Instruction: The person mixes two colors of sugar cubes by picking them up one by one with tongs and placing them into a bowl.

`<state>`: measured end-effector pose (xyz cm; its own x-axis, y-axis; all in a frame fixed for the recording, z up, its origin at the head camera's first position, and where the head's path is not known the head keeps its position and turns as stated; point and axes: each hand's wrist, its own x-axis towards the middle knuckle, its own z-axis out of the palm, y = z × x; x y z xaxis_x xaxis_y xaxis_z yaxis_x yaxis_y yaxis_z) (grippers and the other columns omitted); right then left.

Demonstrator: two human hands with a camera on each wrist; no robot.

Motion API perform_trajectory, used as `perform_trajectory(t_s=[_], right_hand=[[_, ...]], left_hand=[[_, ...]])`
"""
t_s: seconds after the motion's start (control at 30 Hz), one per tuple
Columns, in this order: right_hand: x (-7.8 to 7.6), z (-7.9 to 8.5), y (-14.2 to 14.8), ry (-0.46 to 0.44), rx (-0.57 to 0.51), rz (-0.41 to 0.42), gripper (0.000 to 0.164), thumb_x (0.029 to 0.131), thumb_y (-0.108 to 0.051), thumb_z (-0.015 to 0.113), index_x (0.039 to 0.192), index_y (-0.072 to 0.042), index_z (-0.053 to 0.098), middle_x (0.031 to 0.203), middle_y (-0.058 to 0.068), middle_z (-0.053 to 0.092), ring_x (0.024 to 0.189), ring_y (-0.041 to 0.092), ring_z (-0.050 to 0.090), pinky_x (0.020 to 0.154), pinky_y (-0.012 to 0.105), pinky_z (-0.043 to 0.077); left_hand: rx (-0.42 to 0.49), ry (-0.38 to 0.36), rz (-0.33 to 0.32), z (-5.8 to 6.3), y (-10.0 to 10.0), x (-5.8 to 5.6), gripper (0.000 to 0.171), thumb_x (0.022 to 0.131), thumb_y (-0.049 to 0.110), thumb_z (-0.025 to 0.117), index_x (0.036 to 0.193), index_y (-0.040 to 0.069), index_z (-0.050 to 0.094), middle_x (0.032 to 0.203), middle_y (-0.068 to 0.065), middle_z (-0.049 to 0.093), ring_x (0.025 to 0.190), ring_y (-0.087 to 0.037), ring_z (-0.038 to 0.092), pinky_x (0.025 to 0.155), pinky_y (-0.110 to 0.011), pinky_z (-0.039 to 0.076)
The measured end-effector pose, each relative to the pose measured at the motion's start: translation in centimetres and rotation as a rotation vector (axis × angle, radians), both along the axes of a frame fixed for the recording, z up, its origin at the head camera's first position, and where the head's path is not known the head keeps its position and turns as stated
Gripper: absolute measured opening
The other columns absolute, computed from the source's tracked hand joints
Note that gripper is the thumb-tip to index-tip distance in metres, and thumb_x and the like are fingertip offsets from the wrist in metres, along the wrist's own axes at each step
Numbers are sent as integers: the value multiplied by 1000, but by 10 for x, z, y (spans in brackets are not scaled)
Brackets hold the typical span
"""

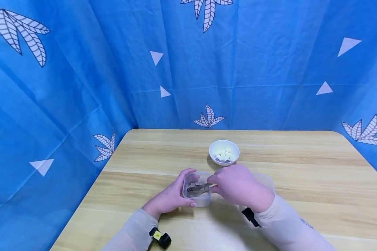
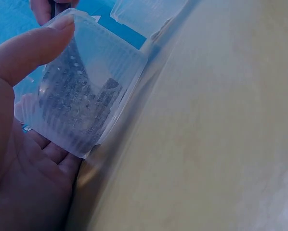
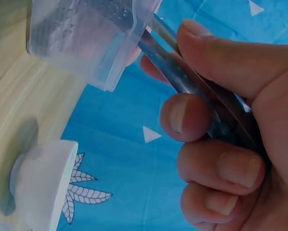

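Observation:
A small translucent plastic container (image 1: 202, 202) stands on the wooden table with dark, cube-like pieces (image 1: 193, 185) inside. My left hand (image 1: 172, 196) grips it from the left; in the left wrist view the thumb lies at the rim and the fingers pass around the far side. Metal tongs (image 3: 172, 70) are held in my right hand (image 1: 238, 186), thumb on one arm and fingers curled round the other. Their tips reach down into the container among the dark pieces. Whether a piece sits between the tips I cannot tell.
Behind the container is a white bowl (image 1: 223, 143) holding white pieces and a few dark ones. A second translucent container (image 1: 265, 179) stands to the right, partly hidden by my right hand. A blue patterned curtain (image 1: 257, 62) hangs along the table's back and sides.

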<state>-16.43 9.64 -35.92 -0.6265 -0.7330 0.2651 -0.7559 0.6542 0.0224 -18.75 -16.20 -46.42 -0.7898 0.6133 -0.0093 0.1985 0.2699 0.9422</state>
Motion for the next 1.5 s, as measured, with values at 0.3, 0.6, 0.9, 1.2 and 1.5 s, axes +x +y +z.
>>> perform_trajectory(t_s=[0.3,0.6,0.9,1.2,1.5], right_hand=[[-2,13,18,-74,-80,-53,17,84,-30,82,81,-32,66,69,-20,54,53,3,42,46,27,37],[-8,28,43,-108,-153,-45,8,91,-26,76,99,-28,76,82,-21,64,64,-1,52,58,29,48],[-18,35,68,-58,-186,-85,9,93,-23,75,101,-24,77,90,-17,69,74,5,64,67,37,55],[-32,33,97,-101,-163,-258,11,93,-28,74,103,-23,77,86,-12,70,68,9,59,59,38,49],[-38,32,106,-124,-133,-328,12,94,-30,72,102,-21,77,85,-10,70,70,13,62,62,46,52]], left_hand=[[-14,-2,7,3,0,0,106,76,20,88,158,23,20,153,4,42,137,-17,43,114,-44,30],[-21,-14,32,5,0,1,106,74,17,89,156,30,23,153,1,42,140,-18,39,117,-48,24],[-13,15,6,2,0,0,104,76,19,88,157,25,22,154,4,43,142,-14,38,117,-44,28],[-16,12,14,1,0,1,105,76,17,88,157,23,21,153,2,44,142,-15,38,117,-45,27],[-14,9,14,1,0,1,105,76,18,88,157,25,22,154,3,43,142,-14,38,117,-45,26]])
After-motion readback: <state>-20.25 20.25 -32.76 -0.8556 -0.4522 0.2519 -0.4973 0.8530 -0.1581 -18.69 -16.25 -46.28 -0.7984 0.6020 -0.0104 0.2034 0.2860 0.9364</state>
